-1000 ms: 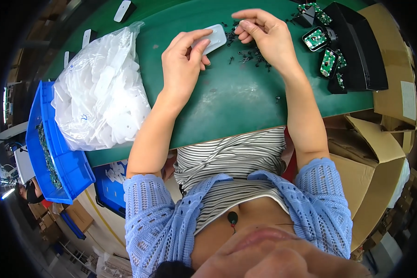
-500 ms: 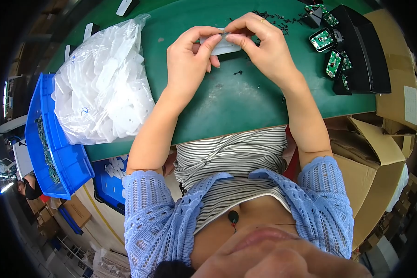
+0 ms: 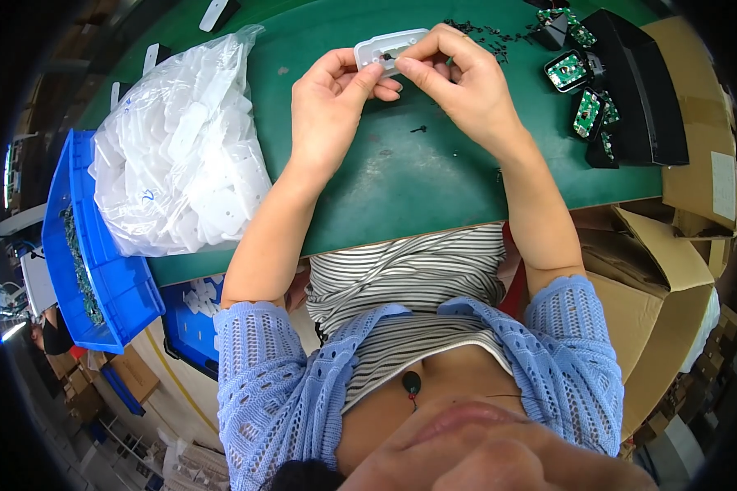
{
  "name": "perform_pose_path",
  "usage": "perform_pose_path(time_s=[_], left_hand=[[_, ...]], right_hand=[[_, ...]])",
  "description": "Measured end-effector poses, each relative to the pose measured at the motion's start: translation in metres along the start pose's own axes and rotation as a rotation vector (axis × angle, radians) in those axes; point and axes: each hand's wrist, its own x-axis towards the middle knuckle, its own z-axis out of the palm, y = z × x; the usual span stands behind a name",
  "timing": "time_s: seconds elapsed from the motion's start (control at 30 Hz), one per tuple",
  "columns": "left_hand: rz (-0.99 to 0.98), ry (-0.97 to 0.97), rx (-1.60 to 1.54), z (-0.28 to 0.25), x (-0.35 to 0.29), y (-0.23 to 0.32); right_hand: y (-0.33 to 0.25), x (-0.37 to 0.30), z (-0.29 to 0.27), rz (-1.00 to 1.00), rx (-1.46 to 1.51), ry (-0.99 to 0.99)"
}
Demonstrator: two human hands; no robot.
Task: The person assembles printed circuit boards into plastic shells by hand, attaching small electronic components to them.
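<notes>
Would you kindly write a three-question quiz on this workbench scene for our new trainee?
1. Which hand grips the rounded white plastic cover near its left end?
2. True or false: the large clear plastic bag lies left of that cover.
3. Where do most of the small loose black parts lie? A) in the blue plastic bin; B) on the green tabletop near the right hand; C) in the brown cardboard box.

Key: 1. the left hand; 2. true; 3. B.

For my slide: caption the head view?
Left hand holds a shallow white rounded plastic shell, right hand beside the small black piece inside.
</notes>
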Motion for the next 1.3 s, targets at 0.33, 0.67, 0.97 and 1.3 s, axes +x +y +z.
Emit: perform_pose_path(time_s=[0.33, 0.67, 0.97, 1.3], left_hand=[[0.248, -0.008, 0.044, 0.008, -0.006, -0.008], [0.46, 0.07, 0.095, 0.007, -0.004, -0.013], [0.558, 0.124, 0.224, 0.003, -0.003, -0.008], [0.183, -0.036, -0.105, 0.0, -0.009, 0.002]], right_hand=[[0.008, 0.002, -0.002, 0.208, 0.23, 0.0], [0.002, -0.003, 0.009, 0.143, 0.156, 0.034], [-0.002, -0.004, 0.015, 0.062, 0.147, 0.087], [-0.012, -0.001, -0.002, 0.11, -0.032, -0.004]])
